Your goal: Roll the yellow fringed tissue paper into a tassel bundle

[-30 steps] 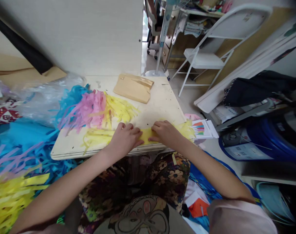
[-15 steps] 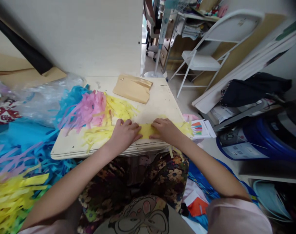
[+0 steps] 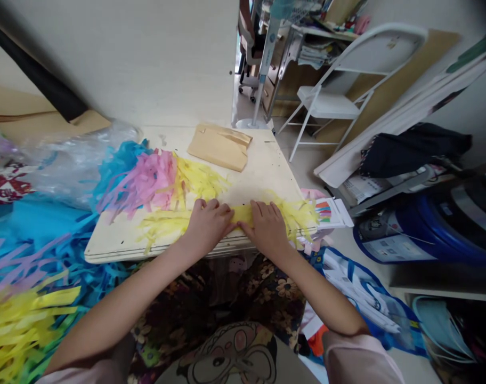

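Nearest, a patterned lap [image 3: 235, 298] below the board's front edge. Left hand [image 3: 207, 226] and right hand [image 3: 267, 228] side by side, palms down, fingers laid flat and pressed onto a yellow fringed paper strip [image 3: 243, 214] near the front edge of the pale wooden board [image 3: 262, 170]. Beyond, pink [image 3: 151, 178] and blue fringe [image 3: 119, 160], then a tan folded envelope [image 3: 221, 146]. Farther off, a white folding chair [image 3: 331, 101]
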`<action>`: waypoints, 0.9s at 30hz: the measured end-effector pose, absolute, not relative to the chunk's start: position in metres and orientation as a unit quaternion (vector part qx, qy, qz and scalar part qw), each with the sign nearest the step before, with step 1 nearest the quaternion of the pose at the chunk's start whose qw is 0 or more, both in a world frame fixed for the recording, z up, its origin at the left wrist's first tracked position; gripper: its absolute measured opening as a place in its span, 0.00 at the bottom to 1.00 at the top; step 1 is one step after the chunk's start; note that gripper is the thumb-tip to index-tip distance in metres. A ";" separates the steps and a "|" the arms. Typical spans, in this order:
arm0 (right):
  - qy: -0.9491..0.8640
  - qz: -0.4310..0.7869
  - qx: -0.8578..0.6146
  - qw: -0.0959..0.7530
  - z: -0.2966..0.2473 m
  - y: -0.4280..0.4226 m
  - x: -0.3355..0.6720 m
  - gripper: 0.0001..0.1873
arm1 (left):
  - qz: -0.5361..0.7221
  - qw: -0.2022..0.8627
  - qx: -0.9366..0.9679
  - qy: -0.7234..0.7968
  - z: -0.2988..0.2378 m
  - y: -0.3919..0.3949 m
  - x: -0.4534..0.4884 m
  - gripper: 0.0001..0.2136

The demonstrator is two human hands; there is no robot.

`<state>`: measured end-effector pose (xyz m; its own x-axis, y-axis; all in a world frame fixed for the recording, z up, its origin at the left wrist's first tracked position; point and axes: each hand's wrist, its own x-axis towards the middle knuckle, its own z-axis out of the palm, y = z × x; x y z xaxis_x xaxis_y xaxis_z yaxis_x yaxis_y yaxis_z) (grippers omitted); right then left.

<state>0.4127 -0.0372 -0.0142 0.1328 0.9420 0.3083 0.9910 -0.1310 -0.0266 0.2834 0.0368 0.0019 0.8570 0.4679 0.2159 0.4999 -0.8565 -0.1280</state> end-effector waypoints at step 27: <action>-0.694 -0.126 -0.706 0.053 -0.023 -0.053 0.422 0.35 | -0.099 0.078 -0.958 -0.258 0.006 0.032 0.282 0.10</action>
<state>0.4217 -0.0526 -0.0226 0.0035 0.9675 0.2528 0.9945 -0.0298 0.1002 0.2820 0.0316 0.0055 0.8476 0.4785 0.2296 0.5093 -0.8549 -0.0984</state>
